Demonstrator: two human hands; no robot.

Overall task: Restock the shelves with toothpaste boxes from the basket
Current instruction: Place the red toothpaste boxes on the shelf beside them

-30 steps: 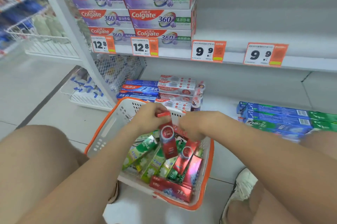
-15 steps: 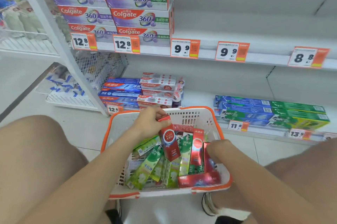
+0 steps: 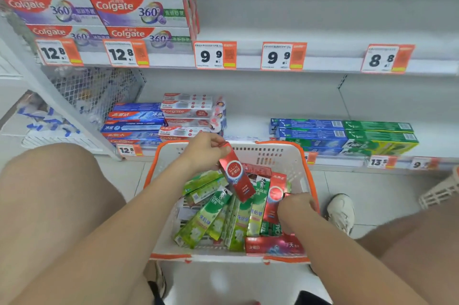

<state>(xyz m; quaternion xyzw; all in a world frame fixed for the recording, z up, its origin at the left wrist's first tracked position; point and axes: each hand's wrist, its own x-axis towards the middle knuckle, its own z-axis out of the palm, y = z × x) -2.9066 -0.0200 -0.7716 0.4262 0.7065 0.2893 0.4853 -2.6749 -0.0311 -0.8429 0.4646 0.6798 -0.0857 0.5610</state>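
Observation:
A white basket with an orange rim (image 3: 285, 153) stands on the floor between my knees, full of toothpaste boxes. My left hand (image 3: 203, 150) pinches the top end of a red toothpaste box (image 3: 237, 178), which hangs tilted above the pile. My right hand (image 3: 296, 207) is down in the basket's right side, fingers closed on the edge of a second red box (image 3: 274, 195) standing there. Several green Darlie boxes (image 3: 211, 215) lie slanted below, and another red box (image 3: 273, 246) lies flat along the near wall.
The upper shelf (image 3: 323, 31) holds Colgate 360 stacks (image 3: 129, 6) at the left. The bottom shelf (image 3: 246, 128) has blue and white Colgate stacks (image 3: 134, 123) and blue-green boxes (image 3: 347, 135). A wire mesh divider (image 3: 94, 91) bounds the left. My shoe (image 3: 341, 212) is beside the basket.
The view has shifted right and closer to the shelf. My right hand dropped from the held red box into the basket's right side. My left hand keeps its red box raised.

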